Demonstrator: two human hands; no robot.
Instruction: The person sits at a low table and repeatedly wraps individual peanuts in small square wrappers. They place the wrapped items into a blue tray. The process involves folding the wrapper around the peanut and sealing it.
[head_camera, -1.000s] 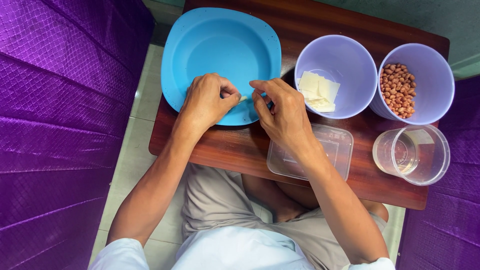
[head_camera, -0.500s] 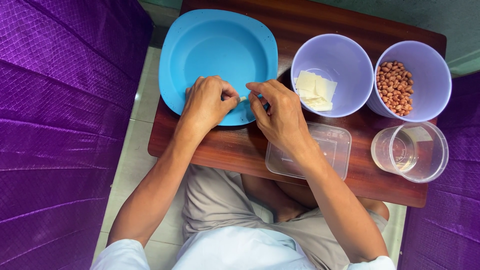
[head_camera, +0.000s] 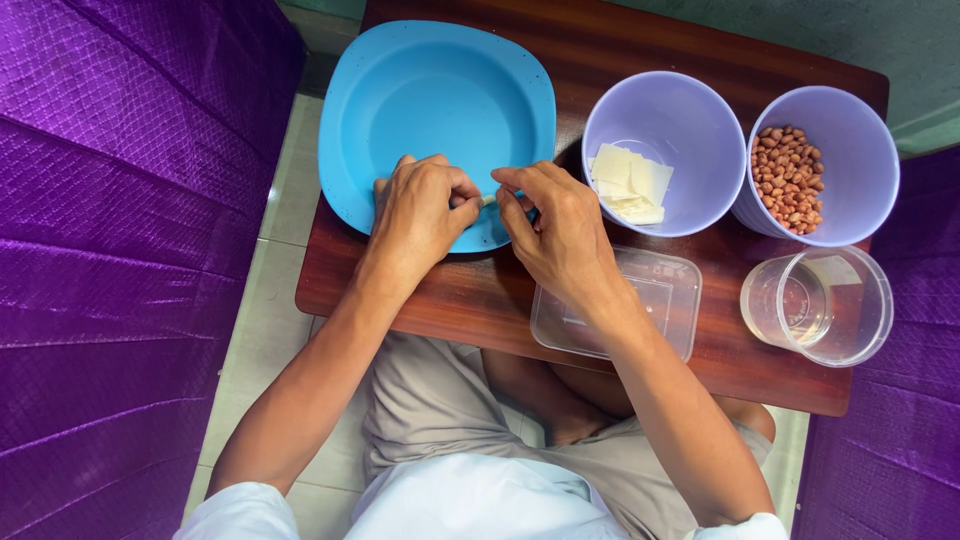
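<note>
My left hand (head_camera: 425, 208) and my right hand (head_camera: 556, 228) meet over the near rim of a wide blue bowl (head_camera: 430, 95). Fingertips of both pinch one small pale piece (head_camera: 487, 200) between them; it is mostly hidden by the fingers. The blue bowl looks bare inside. To the right stands a lilac bowl (head_camera: 680, 115) with several pale square sheets (head_camera: 632, 182) in it. A second lilac bowl (head_camera: 850, 130) holds reddish peanuts (head_camera: 787, 178).
A clear rectangular plastic box (head_camera: 650, 290) lies under my right wrist on the dark wooden table (head_camera: 480, 290). A clear round cup (head_camera: 822, 305) with a little water stands at the right. Purple quilted cushions (head_camera: 110, 250) flank the small table on both sides.
The hands stay together at the blue bowl's near rim; the fingers have shifted slightly around the small piece. Nothing else on the table has moved.
</note>
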